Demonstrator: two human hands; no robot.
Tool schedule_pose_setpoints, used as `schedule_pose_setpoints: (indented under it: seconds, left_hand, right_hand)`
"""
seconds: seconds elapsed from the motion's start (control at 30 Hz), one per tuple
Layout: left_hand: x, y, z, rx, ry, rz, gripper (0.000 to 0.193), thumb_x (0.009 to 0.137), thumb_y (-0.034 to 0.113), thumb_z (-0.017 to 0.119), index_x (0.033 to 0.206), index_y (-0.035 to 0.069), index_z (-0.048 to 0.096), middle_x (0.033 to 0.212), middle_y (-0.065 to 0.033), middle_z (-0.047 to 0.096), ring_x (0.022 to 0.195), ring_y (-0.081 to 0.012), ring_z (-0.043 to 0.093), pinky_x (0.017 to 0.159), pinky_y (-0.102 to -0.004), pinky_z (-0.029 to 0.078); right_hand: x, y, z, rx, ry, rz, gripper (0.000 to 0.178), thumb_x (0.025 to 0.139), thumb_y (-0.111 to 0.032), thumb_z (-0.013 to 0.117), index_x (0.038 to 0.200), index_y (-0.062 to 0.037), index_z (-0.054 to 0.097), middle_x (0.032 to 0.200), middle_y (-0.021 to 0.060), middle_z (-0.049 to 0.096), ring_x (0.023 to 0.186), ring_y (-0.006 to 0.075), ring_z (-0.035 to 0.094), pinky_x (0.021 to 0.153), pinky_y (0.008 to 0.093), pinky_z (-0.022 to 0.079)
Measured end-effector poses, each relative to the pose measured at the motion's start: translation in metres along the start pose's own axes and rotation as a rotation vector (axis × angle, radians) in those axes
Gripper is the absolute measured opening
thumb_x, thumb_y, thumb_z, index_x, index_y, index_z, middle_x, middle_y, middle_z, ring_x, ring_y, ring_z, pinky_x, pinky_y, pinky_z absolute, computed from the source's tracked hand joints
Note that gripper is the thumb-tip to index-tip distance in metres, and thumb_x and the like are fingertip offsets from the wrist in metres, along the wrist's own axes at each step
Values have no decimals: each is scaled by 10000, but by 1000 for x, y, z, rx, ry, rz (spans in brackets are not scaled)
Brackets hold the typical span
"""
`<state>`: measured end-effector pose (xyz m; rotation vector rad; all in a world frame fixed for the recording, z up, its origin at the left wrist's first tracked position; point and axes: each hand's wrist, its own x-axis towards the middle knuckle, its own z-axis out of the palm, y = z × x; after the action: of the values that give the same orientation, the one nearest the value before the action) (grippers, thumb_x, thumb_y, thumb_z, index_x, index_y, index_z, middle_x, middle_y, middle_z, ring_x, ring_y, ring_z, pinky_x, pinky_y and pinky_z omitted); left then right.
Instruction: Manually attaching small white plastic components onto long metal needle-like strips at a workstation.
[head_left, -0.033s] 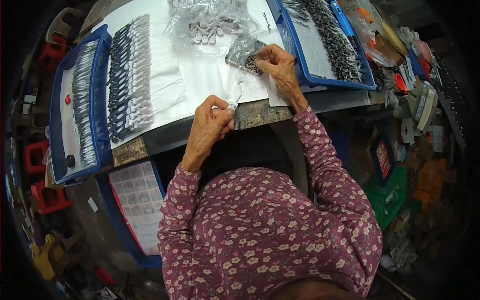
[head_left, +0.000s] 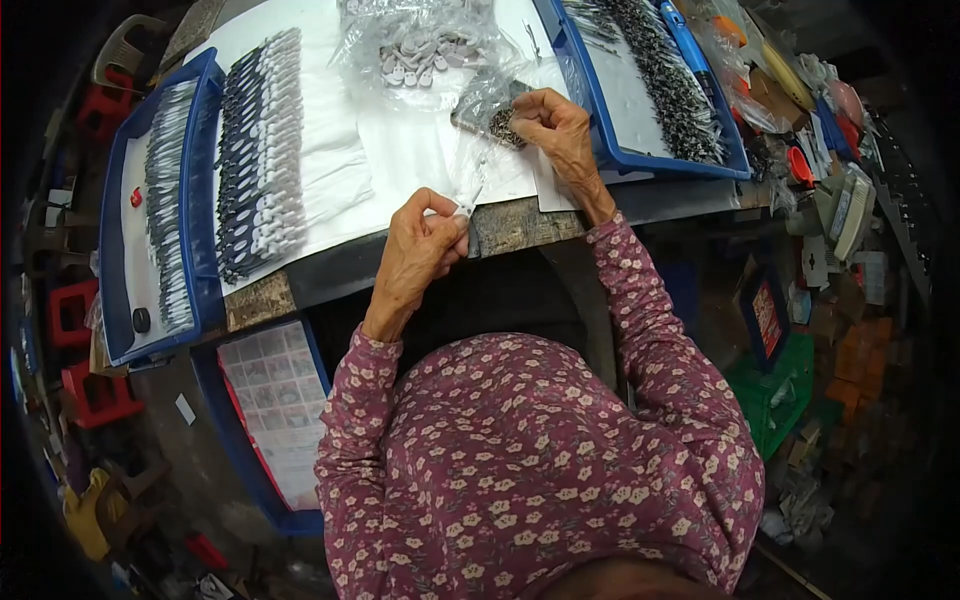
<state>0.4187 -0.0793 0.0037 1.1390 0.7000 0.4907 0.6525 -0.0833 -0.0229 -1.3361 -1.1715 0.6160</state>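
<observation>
My left hand (head_left: 418,252) pinches a small white plastic piece (head_left: 464,207) between thumb and forefinger, close to the table's front edge. A thin pale tip sticks up from this piece. My right hand (head_left: 558,138) is closed, with thumb and forefinger pressed together beside a clear plastic bag (head_left: 470,105) of small dark metal parts (head_left: 505,127). Whatever lies between those fingertips is too small to make out. Farther back, another clear bag (head_left: 360,50) lies spread around a pile of small light-grey tags (head_left: 425,60).
Rows of black-and-white pieces (head_left: 262,150) line the white table covering (head_left: 335,165). A blue tray (head_left: 205,210) of thin parts stands at the left. Another blue tray (head_left: 600,125) with dark-tipped parts stands at the right, a blue tool (head_left: 685,45) along it. Red stools (head_left: 95,395) stand on the floor.
My left hand has shifted very slightly upward, and the white piece in it is tilted a little differently. My right hand stays in place.
</observation>
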Motion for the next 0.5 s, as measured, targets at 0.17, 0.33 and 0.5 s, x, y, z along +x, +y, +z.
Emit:
schedule_pose_setpoints:
  seconds: [0.17,0.33,0.5]
  left_hand:
    - [0,-11,-10,74,60,73,145,838,164,547,870,51,461,605,4,525,434,-13,353,375,-148,239]
    - [5,-20,-16,216,153,146,99,808,93,507,810,14,448,570,-20,525,490,-64,441,463,-205,345]
    - [9,-30,-20,371,239,229,100,796,83,486,807,-2,434,561,-57,525,505,-101,490,464,-255,388]
  right_hand:
    - [-20,-10,14,-106,-66,-34,185,754,-43,636,932,0,610,833,54,642,786,110,606,694,219,485]
    - [-39,-33,42,-78,-162,-105,159,712,-31,673,869,-29,649,806,41,647,751,99,611,676,221,484]
    - [-51,-34,61,-106,-232,-117,170,717,-12,657,887,-9,641,791,42,641,715,106,607,662,221,480]
